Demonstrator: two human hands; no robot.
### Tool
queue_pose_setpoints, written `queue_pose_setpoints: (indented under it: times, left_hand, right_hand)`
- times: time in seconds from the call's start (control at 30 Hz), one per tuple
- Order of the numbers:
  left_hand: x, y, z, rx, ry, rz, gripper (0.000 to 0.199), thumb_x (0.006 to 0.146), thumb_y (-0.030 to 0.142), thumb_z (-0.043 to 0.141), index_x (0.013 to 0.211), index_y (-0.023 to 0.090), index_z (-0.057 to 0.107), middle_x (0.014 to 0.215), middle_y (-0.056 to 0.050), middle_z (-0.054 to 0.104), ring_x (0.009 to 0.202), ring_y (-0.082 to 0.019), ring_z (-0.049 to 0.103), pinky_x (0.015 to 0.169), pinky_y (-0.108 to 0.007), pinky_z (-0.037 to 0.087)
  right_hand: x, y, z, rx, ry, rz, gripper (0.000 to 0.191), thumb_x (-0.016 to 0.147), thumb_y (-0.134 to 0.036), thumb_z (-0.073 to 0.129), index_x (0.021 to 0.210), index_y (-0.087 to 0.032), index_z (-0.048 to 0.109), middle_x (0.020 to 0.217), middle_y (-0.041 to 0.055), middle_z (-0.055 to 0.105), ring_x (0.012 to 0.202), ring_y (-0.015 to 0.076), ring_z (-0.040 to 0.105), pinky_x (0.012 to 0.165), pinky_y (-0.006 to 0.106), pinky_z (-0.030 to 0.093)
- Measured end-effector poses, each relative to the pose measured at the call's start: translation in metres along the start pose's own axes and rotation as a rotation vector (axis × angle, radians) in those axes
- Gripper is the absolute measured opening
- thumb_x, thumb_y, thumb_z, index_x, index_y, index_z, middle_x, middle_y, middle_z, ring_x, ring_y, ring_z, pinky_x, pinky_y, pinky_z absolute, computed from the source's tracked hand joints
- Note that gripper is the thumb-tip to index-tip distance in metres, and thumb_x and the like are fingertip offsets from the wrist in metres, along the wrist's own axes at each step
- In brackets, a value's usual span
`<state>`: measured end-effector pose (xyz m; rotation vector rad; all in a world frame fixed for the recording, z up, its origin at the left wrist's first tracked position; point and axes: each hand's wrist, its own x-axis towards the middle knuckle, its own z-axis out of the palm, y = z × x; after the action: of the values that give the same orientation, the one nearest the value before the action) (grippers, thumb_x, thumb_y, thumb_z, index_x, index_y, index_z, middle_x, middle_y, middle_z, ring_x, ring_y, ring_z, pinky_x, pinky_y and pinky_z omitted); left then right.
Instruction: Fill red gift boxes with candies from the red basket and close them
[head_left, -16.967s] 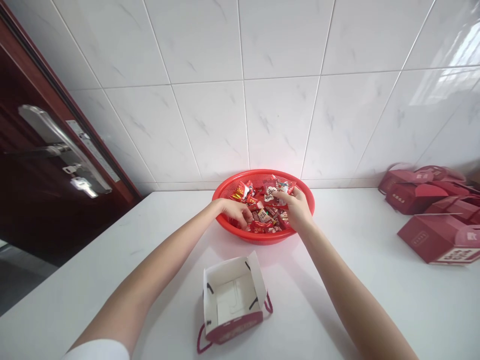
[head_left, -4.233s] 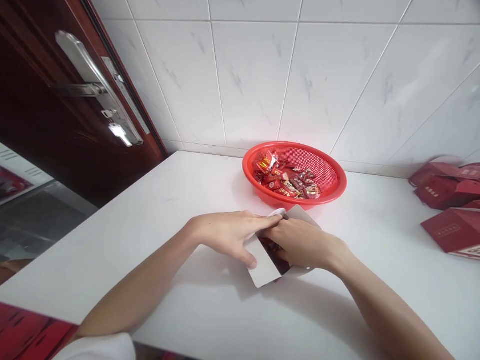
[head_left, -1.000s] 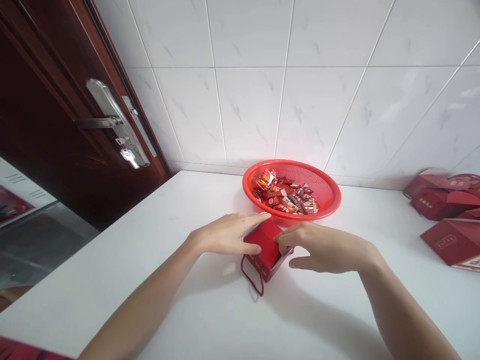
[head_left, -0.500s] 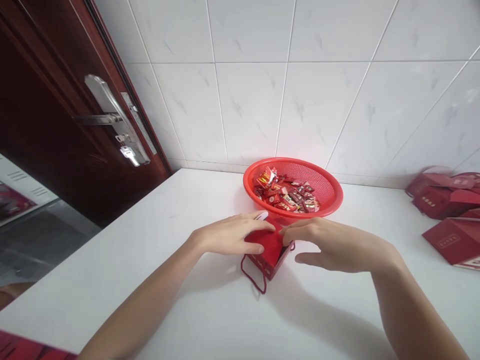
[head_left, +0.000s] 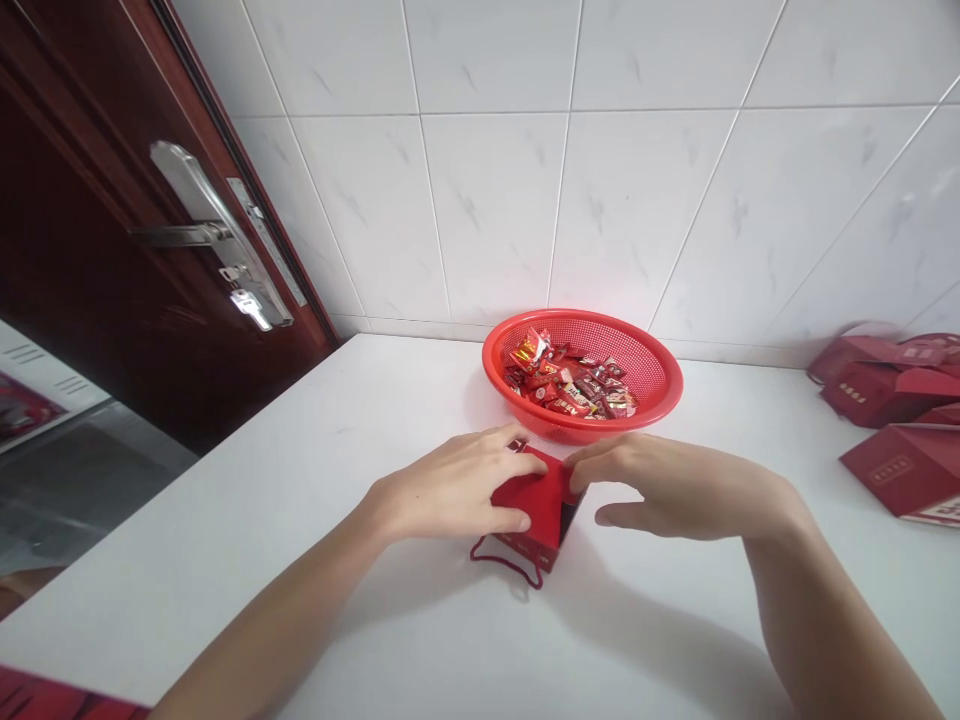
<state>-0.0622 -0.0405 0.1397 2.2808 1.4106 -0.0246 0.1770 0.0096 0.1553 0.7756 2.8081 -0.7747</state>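
While the red box [head_left: 538, 512] sits between, and touches, my left hand [head_left: 454, 487] and right hand [head_left: 664, 487], thumbs and fingers apart, I judge it light, creasable card, best held low along its sides.

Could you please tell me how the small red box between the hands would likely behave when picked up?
The small red box is likely fairly stiff, since its edges look straight. Its lid flap may lift, as a dark gap shows along the side nearest the right hand. The cord is probably floppy, given its loose, wavy curve.
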Motion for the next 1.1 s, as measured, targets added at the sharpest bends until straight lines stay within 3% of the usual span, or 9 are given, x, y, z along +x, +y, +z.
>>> queue_pose_setpoints:
  times: [0.1, 0.23, 0.4, 0.6, 1.1]
  left_hand:
    - [-0.003, 0.005, 0.000, 0.020, -0.009, -0.061, 0.033, 0.088, 0.045, 0.066, 0.118, 0.030, 0.069, 0.123, -0.005, 0.058, 0.102, -0.027, 0.066, 0.082, -0.035, 0.051]
    - [-0.007, 0.008, 0.002, 0.053, -0.020, -0.138, 0.031, 0.089, 0.051, 0.063, 0.103, 0.024, 0.065, 0.117, -0.006, 0.056, 0.093, -0.026, 0.065, 0.076, -0.036, 0.050]
    - [-0.007, 0.006, 0.005, 0.084, -0.019, -0.112, 0.020, 0.097, 0.039, 0.047, 0.095, 0.023, 0.058, 0.115, -0.006, 0.055, 0.087, -0.023, 0.065, 0.072, -0.036, 0.048]
    - [-0.002, 0.001, 0.011, 0.045, 0.022, -0.116, 0.016, 0.094, 0.038, 0.050, 0.093, 0.023, 0.055, 0.121, -0.006, 0.055, 0.083, -0.021, 0.064, 0.067, -0.035, 0.045]
    - [-0.001, 0.003, 0.009, 0.033, 0.027, -0.109, 0.015, 0.093, 0.038, 0.053, 0.093, 0.023, 0.054, 0.108, -0.003, 0.056, 0.084, -0.020, 0.062, 0.067, -0.034, 0.044]
  right_hand:
    - [0.001, -0.001, 0.000, -0.023, -0.007, 0.055, 0.023, 0.094, -0.019, 0.061, 0.114, -0.023, 0.074, 0.115, 0.0057, 0.074, 0.102, 0.0256, 0.067, 0.080, 0.036, 0.050]
    - [0.001, 0.000, 0.001, -0.048, 0.004, 0.065, 0.025, 0.095, -0.021, 0.061, 0.117, -0.023, 0.072, 0.115, 0.0066, 0.073, 0.102, 0.0266, 0.067, 0.080, 0.037, 0.049]
    - [0.000, 0.000, 0.002, -0.102, 0.028, 0.107, 0.019, 0.098, -0.024, 0.059, 0.113, -0.021, 0.070, 0.114, 0.0066, 0.072, 0.098, 0.0270, 0.067, 0.076, 0.038, 0.049]
    - [0.002, -0.003, 0.003, -0.125, 0.040, 0.118, 0.016, 0.097, -0.023, 0.058, 0.110, -0.021, 0.069, 0.108, 0.0064, 0.072, 0.093, 0.0265, 0.067, 0.072, 0.036, 0.048]
    - [0.008, -0.002, 0.007, -0.096, 0.010, 0.094, 0.012, 0.094, -0.020, 0.061, 0.102, -0.022, 0.070, 0.100, 0.0046, 0.072, 0.088, 0.0242, 0.065, 0.066, 0.033, 0.043]
